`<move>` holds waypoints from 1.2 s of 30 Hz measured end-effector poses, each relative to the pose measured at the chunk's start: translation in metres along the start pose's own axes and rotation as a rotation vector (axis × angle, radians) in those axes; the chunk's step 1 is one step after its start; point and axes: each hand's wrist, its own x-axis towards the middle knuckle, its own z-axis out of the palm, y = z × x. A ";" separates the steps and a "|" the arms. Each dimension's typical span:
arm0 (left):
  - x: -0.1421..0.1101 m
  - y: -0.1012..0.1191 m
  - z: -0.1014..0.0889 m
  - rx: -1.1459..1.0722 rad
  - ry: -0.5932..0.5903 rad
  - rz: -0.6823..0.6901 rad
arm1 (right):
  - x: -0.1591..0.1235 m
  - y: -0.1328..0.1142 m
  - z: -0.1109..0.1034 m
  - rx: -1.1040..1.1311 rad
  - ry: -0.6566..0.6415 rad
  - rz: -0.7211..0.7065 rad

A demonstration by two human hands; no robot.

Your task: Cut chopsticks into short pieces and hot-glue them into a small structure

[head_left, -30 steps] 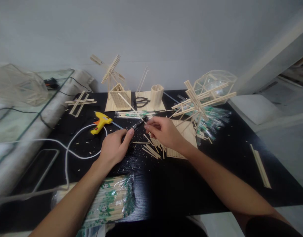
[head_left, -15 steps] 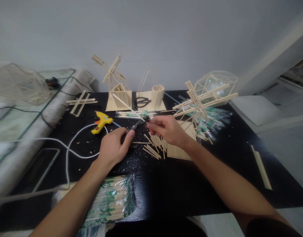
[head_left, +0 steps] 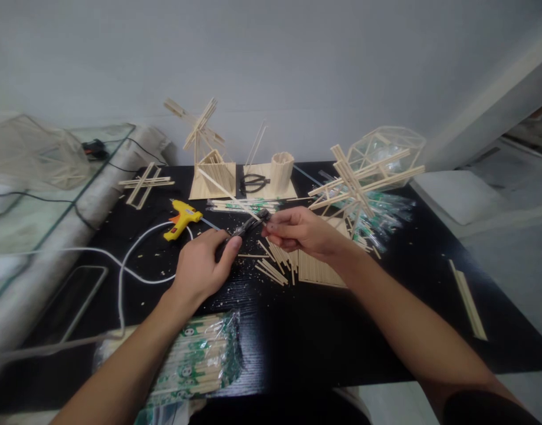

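My left hand point(head_left: 205, 262) is closed round the handles of dark pliers point(head_left: 248, 224), whose jaws point up and to the right. A long pale wooden stick point(head_left: 226, 192) slants down into the jaws from the upper left. My right hand point(head_left: 304, 233) pinches the stick's near end just past the jaws; the very tip is hidden by the fingers. Below the hands lies a loose pile of short cut sticks point(head_left: 275, 262). A flat panel of sticks laid side by side point(head_left: 319, 270) sits under my right wrist.
A yellow glue gun point(head_left: 181, 219) with a white cord lies left. Stick windmills point(head_left: 354, 183) stand at right and back left. Black scissors point(head_left: 255, 183) rest on a stick base by a round stick cup point(head_left: 282, 171). A chopstick pack point(head_left: 195, 354) lies in front.
The plier jaws and the stick have shifted slightly down and to the right. My right hand has moved a little, its fingers still pinching the stick's end.
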 end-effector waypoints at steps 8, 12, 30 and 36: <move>0.001 0.004 0.001 0.073 -0.067 -0.073 | -0.004 -0.010 -0.002 -0.240 0.054 0.065; 0.002 0.003 0.004 0.101 -0.120 -0.068 | -0.010 -0.024 -0.006 -0.426 0.011 0.125; -0.003 0.012 0.013 0.148 -0.297 -0.024 | -0.009 -0.018 0.000 -0.189 0.179 0.338; -0.004 0.012 0.015 0.179 -0.280 -0.044 | -0.008 -0.018 0.000 -0.194 0.177 0.345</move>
